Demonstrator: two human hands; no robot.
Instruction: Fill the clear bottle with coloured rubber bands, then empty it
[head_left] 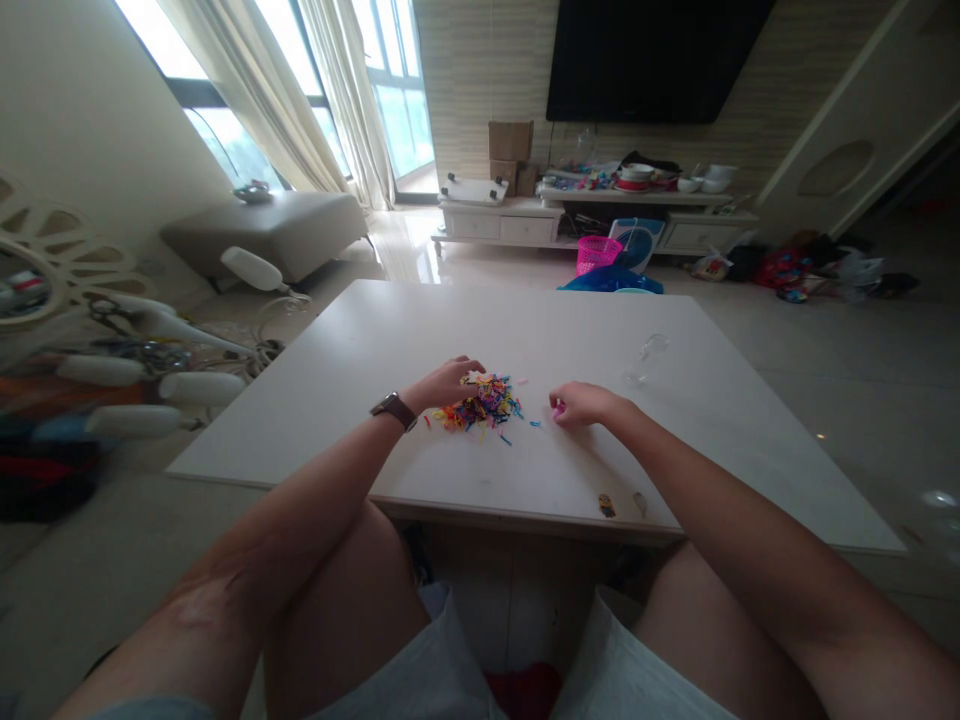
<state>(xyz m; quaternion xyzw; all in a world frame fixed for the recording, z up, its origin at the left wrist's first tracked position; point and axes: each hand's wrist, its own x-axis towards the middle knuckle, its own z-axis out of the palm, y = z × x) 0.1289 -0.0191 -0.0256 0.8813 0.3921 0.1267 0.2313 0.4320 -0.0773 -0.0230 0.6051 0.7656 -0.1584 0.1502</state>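
A heap of small, thin, multicoloured pieces [491,402] lies on the white table [390,330], with a few strays around its edges. My left hand [450,382], a watch on its wrist, reaches over the heap's upper left side. Its thumb and fingers are apart and touch or hover just above the pieces. To the right of the heap, my right hand [585,404] rests low at the tabletop, fingers curled round some small pink pieces [559,410]. How many it holds is hidden.
A clear, transparent object [646,360] lies on the table's right side. Near the front edge are a small cartoon-figure sticker [606,505] and a small pale item [640,503]. A lamp with white shades [251,268] stands left. Beyond the table is a pink basket [596,255].
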